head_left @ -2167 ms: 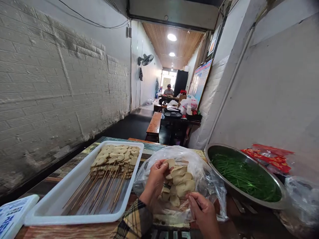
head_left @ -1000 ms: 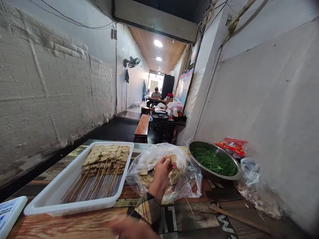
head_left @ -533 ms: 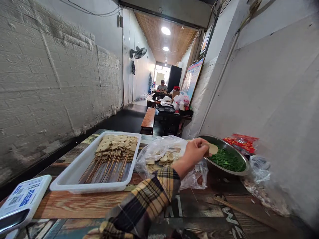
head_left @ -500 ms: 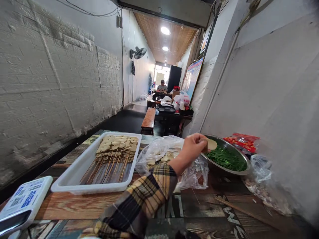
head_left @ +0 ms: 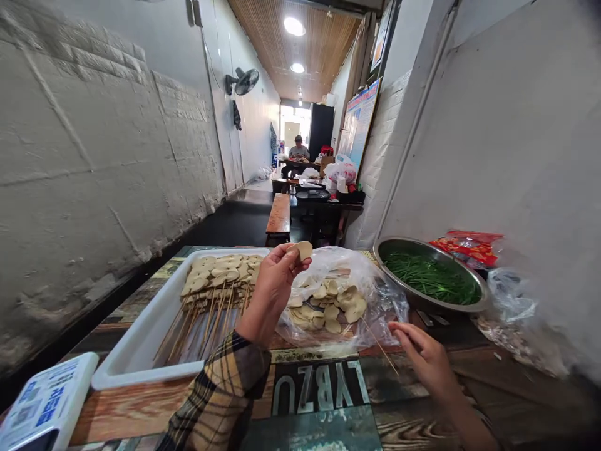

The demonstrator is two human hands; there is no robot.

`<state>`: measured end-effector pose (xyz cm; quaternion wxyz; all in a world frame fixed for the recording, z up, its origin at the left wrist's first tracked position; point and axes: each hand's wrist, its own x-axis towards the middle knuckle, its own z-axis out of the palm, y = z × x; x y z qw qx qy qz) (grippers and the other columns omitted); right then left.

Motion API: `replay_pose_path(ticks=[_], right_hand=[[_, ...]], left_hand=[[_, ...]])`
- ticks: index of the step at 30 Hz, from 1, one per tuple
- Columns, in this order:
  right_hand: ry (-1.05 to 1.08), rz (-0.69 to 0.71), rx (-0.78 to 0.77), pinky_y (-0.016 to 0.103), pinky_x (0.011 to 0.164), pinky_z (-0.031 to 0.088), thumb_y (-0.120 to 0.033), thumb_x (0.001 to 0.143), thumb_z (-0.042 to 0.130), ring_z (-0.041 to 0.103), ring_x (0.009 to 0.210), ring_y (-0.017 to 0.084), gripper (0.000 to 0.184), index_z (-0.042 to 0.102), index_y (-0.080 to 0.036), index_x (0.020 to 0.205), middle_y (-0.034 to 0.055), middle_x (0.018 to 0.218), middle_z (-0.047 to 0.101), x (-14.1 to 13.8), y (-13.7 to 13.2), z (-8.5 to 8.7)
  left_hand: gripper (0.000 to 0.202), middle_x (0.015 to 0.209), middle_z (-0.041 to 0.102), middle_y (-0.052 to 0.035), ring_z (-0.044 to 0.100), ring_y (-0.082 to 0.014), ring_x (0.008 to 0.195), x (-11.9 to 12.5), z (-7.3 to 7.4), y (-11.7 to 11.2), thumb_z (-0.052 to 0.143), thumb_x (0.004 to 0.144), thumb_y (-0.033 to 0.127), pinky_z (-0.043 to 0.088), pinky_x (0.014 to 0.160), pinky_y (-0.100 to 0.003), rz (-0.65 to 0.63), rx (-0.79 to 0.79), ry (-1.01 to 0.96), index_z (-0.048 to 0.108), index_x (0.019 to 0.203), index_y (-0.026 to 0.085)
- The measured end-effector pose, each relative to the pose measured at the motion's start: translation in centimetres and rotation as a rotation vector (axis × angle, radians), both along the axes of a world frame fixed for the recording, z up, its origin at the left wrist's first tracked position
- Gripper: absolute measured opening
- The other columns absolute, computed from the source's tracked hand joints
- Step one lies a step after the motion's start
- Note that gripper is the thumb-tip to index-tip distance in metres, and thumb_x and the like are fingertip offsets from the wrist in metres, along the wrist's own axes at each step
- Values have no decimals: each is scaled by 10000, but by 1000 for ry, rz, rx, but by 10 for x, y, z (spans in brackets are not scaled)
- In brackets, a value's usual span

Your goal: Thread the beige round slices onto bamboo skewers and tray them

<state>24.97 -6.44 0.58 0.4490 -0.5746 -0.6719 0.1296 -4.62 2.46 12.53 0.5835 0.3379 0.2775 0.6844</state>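
A left hand [head_left: 275, 279] in a plaid sleeve [head_left: 213, 388] pinches a pale round slice [head_left: 304, 250] between thumb and fingers, raised above the counter [head_left: 136, 407] between a white tray [head_left: 145, 379] and a clear plastic bag [head_left: 393, 307]. The hands are well apart: the right hand [head_left: 425, 357], its fingers loosely parted and nothing visible in them, hovers just beside a thin wooden skewer [head_left: 384, 352]. The skewer slants from the bag toward the counter's near edge; whether its upper end goes into or under the slices there cannot be told. More loose slices [head_left: 328, 310] lie on the bag, some veiled by its folds. In the tray, toward the counter's left edge, rows of skewered slices [head_left: 220, 272] are stacked, sticks pointing nearward; the left hand hides the tray's far right corner. A steel bowl [head_left: 451, 307] of long greens [head_left: 427, 275] stands toward the far right corner, near red packets [head_left: 469, 244]. A white device [head_left: 37, 401] at the near left corner is cut off. A seated person [head_left: 299, 150] in the background is too small to make out clearly.
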Motion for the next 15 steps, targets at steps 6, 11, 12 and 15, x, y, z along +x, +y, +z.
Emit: replay_pose_path(ticks=[6, 11, 12, 15], right_hand=[[-99, 54, -42, 383, 883, 518, -379, 926, 461, 679, 971, 261, 348, 743, -186, 990, 126, 1029, 739, 8, 27, -15], [-293, 18, -130, 329, 731, 485, -300, 886, 524, 687, 817, 252, 221, 716, -191, 893, 96, 862, 742, -32, 51, -17], [-294, -12, -134, 317, 669, 471, -295, 860, 563, 686, 741, 251, 180, 710, -191, 853, 85, 779, 736, -36, 55, -20], [-244, -80, -111, 282, 561, 415, -269, 795, 637, 662, 603, 234, 111, 693, -188, 744, 59, 631, 705, -41, 63, -33]], left_hand=[[290, 747, 676, -13, 657, -127, 595, 21, -18, 10, 783, 618, 248, 515, 619, -248, -50, 3, -50, 609, 822, 139], [317, 720, 670, -6, 643, -122, 572, 48, -31, 5, 796, 594, 263, 498, 582, -227, -125, -51, -87, 604, 816, 142], [318, 705, 665, -5, 642, -121, 569, 54, -36, 5, 795, 596, 268, 488, 568, -217, -137, -70, -89, 600, 811, 139], [339, 695, 663, -3, 650, -130, 568, 69, -52, 9, 798, 591, 284, 490, 572, -220, -155, -99, -66, 592, 818, 139]])
